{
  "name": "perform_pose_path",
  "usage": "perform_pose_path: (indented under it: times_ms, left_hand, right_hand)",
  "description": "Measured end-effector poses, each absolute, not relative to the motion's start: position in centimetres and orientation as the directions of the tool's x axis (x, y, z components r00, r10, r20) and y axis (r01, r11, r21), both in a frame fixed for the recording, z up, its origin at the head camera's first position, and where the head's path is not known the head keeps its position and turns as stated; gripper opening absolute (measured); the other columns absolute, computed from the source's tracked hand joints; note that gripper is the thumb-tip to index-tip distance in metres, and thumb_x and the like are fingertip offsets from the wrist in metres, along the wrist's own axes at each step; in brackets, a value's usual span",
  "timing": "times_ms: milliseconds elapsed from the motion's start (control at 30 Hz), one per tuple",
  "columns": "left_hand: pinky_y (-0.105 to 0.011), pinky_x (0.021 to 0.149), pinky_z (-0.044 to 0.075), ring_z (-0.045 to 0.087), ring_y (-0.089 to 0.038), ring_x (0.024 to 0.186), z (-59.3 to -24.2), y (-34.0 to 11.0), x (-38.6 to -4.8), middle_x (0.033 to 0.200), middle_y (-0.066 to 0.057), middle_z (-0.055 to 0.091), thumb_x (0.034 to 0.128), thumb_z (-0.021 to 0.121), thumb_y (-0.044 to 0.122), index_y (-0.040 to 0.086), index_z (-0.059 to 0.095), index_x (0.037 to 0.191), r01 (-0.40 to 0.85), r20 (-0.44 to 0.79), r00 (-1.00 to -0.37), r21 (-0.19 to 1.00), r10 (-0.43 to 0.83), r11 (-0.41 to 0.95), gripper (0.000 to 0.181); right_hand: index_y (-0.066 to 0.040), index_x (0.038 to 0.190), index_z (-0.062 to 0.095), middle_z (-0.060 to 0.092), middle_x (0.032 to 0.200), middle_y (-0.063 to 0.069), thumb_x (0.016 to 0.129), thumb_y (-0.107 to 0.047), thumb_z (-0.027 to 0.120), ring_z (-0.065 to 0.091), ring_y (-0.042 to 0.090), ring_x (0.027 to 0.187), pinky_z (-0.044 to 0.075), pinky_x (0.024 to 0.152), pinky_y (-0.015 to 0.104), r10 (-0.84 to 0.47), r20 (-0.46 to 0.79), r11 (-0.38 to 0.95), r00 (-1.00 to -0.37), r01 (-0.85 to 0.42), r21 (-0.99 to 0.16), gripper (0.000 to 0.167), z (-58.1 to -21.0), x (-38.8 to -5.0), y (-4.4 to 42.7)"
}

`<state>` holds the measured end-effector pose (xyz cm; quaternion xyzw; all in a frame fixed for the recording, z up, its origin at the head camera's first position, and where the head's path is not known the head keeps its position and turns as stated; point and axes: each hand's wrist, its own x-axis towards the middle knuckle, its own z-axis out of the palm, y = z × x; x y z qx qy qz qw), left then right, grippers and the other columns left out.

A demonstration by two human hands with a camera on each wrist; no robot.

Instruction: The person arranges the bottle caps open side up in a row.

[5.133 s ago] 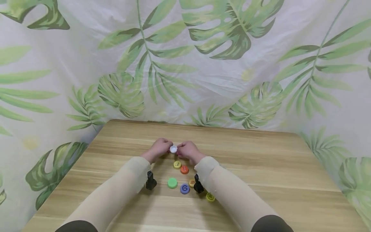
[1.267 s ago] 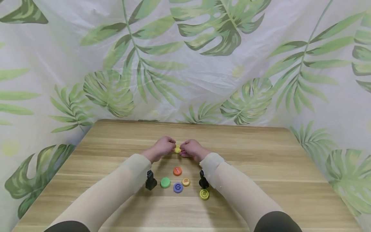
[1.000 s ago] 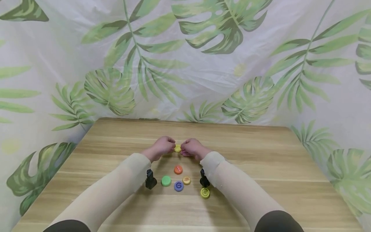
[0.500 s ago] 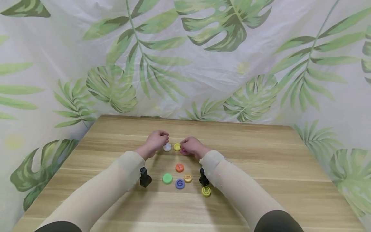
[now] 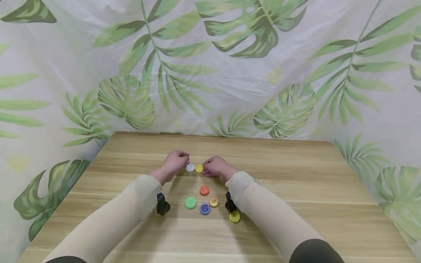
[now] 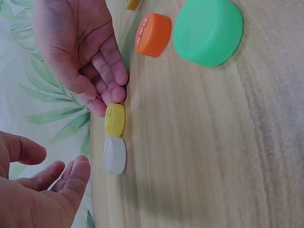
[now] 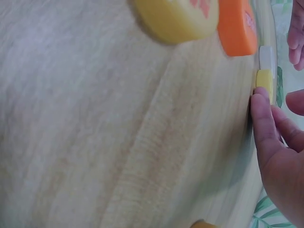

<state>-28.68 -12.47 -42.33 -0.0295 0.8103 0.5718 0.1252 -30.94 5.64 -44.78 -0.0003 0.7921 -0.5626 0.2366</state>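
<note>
A white bottle cap (image 5: 190,167) and a yellow bottle cap (image 5: 198,168) lie side by side on the table, seemingly touching in the left wrist view. My left hand (image 6: 42,190) hovers beside the white cap, fingers loosely bent and apart, holding nothing. Fingertips of my right hand (image 7: 280,147) touch the outer side of the yellow cap (image 7: 264,81); the thumb stands away from it. Nearer to me lie an orange-red cap (image 5: 204,190), a green cap (image 5: 190,203), a purple cap (image 5: 205,209) and an orange-yellow cap (image 5: 214,202).
Another yellow cap (image 5: 234,217) lies beneath the right forearm, close to the black wrist camera (image 5: 230,204). The left wrist bears a similar black camera (image 5: 162,205). Behind the wooden table (image 5: 296,182) hangs a leaf-patterned cloth (image 5: 230,91).
Both hands were at the white cap at first, later at the yellow one. Since then my left hand has drawn off leftward, and the yellow cap has shifted left against the white one.
</note>
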Motion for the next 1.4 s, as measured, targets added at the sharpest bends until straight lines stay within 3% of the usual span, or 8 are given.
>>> perform_pose_path:
  times_ms: [267, 500, 667, 800, 900, 1133, 1300, 1400]
  left_hand:
    - [-0.048, 0.106, 0.048, 0.057, -0.036, 0.119, -43.0, -12.6, -28.1, 0.138, -0.031, 0.053, 0.1018, 0.046, 0.002, -0.016, 0.047, 0.141, -0.180, -0.244, -0.963, 0.900, 0.117, 0.396, 0.043]
    - [-0.047, 0.101, 0.052, 0.062, -0.036, 0.111, -42.8, -12.3, -26.9, 0.127, -0.031, 0.058, 0.0981, 0.051, -0.001, -0.018, 0.051, 0.133, -0.153, -0.259, -0.941, 0.898, 0.216, 0.413, 0.039]
    - [-0.046, 0.100, 0.053, 0.063, -0.039, 0.109, -42.7, -11.1, -26.5, 0.125, -0.032, 0.059, 0.0984, 0.050, -0.003, -0.020, 0.052, 0.130, -0.135, -0.256, -0.929, 0.907, 0.267, 0.400, 0.036]
    - [-0.044, 0.097, 0.055, 0.064, -0.038, 0.109, -43.0, -9.6, -26.3, 0.124, -0.031, 0.060, 0.1000, 0.051, -0.002, -0.019, 0.054, 0.129, -0.126, -0.257, -0.923, 0.904, 0.285, 0.409, 0.034]
    - [-0.041, 0.096, 0.055, 0.064, -0.036, 0.108, -43.2, -8.3, -26.2, 0.123, -0.028, 0.062, 0.1000, 0.052, -0.002, -0.017, 0.056, 0.129, -0.126, -0.269, -0.915, 0.897, 0.299, 0.423, 0.033]
    - [-0.036, 0.089, 0.058, 0.069, -0.029, 0.099, -43.8, -5.2, -26.0, 0.107, -0.017, 0.065, 0.0926, 0.056, -0.004, -0.013, 0.061, 0.124, -0.084, -0.262, -0.903, 0.885, 0.341, 0.458, 0.033]
    - [-0.032, 0.079, 0.057, 0.067, -0.023, 0.090, -44.4, -3.5, -25.8, 0.099, -0.013, 0.068, 0.0956, 0.057, 0.001, -0.009, 0.061, 0.124, -0.102, -0.317, -0.868, 0.867, 0.382, 0.488, 0.030]
    - [-0.032, 0.080, 0.056, 0.066, -0.021, 0.090, -44.5, -2.8, -25.6, 0.098, -0.012, 0.069, 0.0978, 0.058, 0.004, -0.008, 0.060, 0.125, -0.133, -0.352, -0.850, 0.864, 0.392, 0.486, 0.030]
  right_hand:
    - [0.012, 0.126, 0.063, 0.071, 0.105, 0.020, 0.103, -0.002, 0.054, 0.069, 0.021, 0.091, 0.060, 0.082, 0.029, -0.276, -0.366, 0.355, -0.889, 0.260, -0.898, 0.028, -44.8, -30.8, 6.5]
    - [0.015, 0.138, 0.051, 0.062, 0.126, 0.031, 0.105, -0.003, 0.049, 0.066, 0.035, 0.112, 0.055, 0.099, 0.040, -0.270, -0.348, 0.292, -0.898, 0.268, -0.918, 0.038, -42.8, -31.7, 9.0]
    - [0.017, 0.140, 0.048, 0.057, 0.133, 0.034, 0.105, -0.003, 0.048, 0.062, 0.039, 0.120, 0.052, 0.103, 0.043, -0.274, -0.335, 0.340, -0.902, 0.235, -0.911, 0.040, -42.0, -31.9, 10.9]
    - [0.018, 0.136, 0.051, 0.060, 0.127, 0.032, 0.105, -0.003, 0.050, 0.064, 0.038, 0.115, 0.052, 0.102, 0.043, -0.286, -0.347, 0.397, -0.893, 0.220, -0.891, 0.038, -41.9, -31.6, 12.2]
    - [0.017, 0.130, 0.056, 0.065, 0.115, 0.026, 0.103, -0.004, 0.052, 0.068, 0.030, 0.102, 0.056, 0.097, 0.041, -0.294, -0.363, 0.474, -0.884, 0.195, -0.859, 0.034, -41.9, -31.4, 13.4]
    - [0.012, 0.109, 0.067, 0.064, 0.078, 0.007, 0.096, -0.003, 0.058, 0.059, 0.012, 0.069, 0.055, 0.069, 0.026, -0.324, -0.449, 0.688, -0.833, 0.118, -0.716, 0.021, -42.3, -31.0, 16.4]
    - [0.008, 0.107, 0.064, 0.061, 0.079, 0.007, 0.100, -0.004, 0.058, 0.060, 0.014, 0.069, 0.055, 0.066, 0.024, -0.349, -0.548, 0.697, -0.760, 0.180, -0.694, 0.016, -42.5, -30.3, 17.9]
    - [0.005, 0.104, 0.062, 0.060, 0.081, 0.008, 0.101, -0.004, 0.057, 0.062, 0.015, 0.071, 0.056, 0.066, 0.024, -0.360, -0.573, 0.686, -0.736, 0.208, -0.698, 0.011, -42.4, -30.0, 18.3]
